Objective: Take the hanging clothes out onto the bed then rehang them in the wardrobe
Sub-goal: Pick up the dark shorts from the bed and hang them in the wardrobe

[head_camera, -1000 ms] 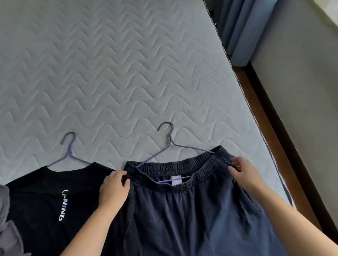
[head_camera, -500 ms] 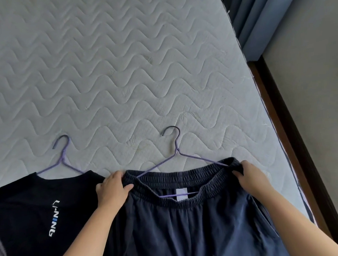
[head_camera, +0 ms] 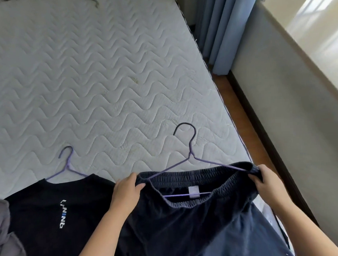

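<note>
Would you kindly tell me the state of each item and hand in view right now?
navy shorts: on their hanger, waistband held stretched between both hands.
shorts' hanger: threaded through the waistband, hook out over the mattress.
black T-shirt: lying flat on the mattress, on its hanger.
T-shirt's hanger: inside the collar, hook exposed.
left hand: grips the waistband's left end.
right hand: grips the waistband's right end.

a blue curtain (head_camera: 224, 30) hangs in folds at the upper right. below it, a grey-beige wall (head_camera: 298, 123) runs down the right side, with dark skirting (head_camera: 260, 128) beside a brown wooden floor strip (head_camera: 238, 114).
</note>
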A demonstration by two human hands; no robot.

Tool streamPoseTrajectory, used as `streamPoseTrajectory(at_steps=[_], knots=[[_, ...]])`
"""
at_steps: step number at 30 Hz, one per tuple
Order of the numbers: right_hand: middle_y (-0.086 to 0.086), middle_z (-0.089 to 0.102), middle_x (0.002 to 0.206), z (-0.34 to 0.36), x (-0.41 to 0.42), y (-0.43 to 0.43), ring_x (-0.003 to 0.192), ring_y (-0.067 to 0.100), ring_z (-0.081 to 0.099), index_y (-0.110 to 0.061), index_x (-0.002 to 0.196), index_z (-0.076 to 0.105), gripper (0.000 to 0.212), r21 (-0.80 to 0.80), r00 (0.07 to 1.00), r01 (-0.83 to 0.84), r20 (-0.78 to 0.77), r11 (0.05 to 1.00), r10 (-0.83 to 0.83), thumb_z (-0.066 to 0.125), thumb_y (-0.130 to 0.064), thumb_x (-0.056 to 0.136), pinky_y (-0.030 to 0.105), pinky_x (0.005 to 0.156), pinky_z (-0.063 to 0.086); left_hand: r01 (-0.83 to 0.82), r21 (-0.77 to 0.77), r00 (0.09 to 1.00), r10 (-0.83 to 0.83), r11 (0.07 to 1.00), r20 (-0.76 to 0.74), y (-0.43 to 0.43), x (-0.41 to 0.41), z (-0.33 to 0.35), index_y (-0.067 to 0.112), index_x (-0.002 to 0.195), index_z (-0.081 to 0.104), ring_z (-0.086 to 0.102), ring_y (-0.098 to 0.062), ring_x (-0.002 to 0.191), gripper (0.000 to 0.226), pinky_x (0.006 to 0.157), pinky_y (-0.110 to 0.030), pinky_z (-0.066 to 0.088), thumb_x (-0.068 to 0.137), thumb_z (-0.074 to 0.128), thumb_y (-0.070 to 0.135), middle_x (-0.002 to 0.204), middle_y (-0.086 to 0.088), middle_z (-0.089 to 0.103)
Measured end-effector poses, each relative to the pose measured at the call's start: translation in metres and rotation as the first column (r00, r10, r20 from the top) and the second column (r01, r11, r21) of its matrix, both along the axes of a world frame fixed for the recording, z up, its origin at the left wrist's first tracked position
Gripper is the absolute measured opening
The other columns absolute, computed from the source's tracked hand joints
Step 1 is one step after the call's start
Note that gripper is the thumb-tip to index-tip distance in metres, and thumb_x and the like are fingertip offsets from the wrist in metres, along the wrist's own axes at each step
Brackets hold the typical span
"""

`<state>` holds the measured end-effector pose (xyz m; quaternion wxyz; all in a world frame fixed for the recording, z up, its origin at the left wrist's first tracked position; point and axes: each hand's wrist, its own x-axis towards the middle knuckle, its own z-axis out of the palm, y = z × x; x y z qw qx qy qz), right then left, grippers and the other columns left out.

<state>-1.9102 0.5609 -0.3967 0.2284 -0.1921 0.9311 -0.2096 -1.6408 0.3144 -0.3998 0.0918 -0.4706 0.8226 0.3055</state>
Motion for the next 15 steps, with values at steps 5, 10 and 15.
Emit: streamPoseTrajectory(at_steps=[5,10,15], knots=[[0.008,0.056,0.079,0.053,0.006,0.049,0.076,0.026,0.051,-0.009,0.082,0.050,0.008,-0.041,0.998,0.055,-0.007,0.998,-0.056,0.057,-0.010,0.086,0.032,0.064,0.032,-0.046,0.077,0.992,0.055,0.996,-0.112,0.040,-0.004,0.060,0.012,0.093,0.051,0.058,-0.020,0.082,0.016,0.073,-0.034,0.048,0.091,0.050,0.028,0.087,-0.001,0.060],[0.008,0.057,0.085,0.102,0.012,0.106,0.083,0.028,0.053,-0.012,0.084,0.049,0.008,-0.080,0.991,0.130,0.002,0.988,-0.130,0.056,-0.011,0.087,0.033,0.068,0.036,-0.031,0.057,0.977,0.042,0.998,-0.209,0.088,-0.010,0.116,0.014,0.102,0.054,0.060,-0.021,0.088,0.018,0.081,-0.038,0.050,0.090,0.052,0.027,0.093,0.001,0.064],[0.007,0.055,0.087,0.152,0.019,0.155,0.083,0.024,0.048,-0.012,0.087,0.048,0.007,-0.119,0.986,0.162,-0.020,0.979,-0.166,0.055,-0.011,0.088,0.032,0.069,0.032,-0.008,-0.007,0.954,0.005,1.000,-0.301,0.134,-0.013,0.170,0.011,0.105,0.056,0.058,-0.019,0.088,0.021,0.076,-0.029,0.045,0.089,0.054,0.025,0.092,0.002,0.062]])
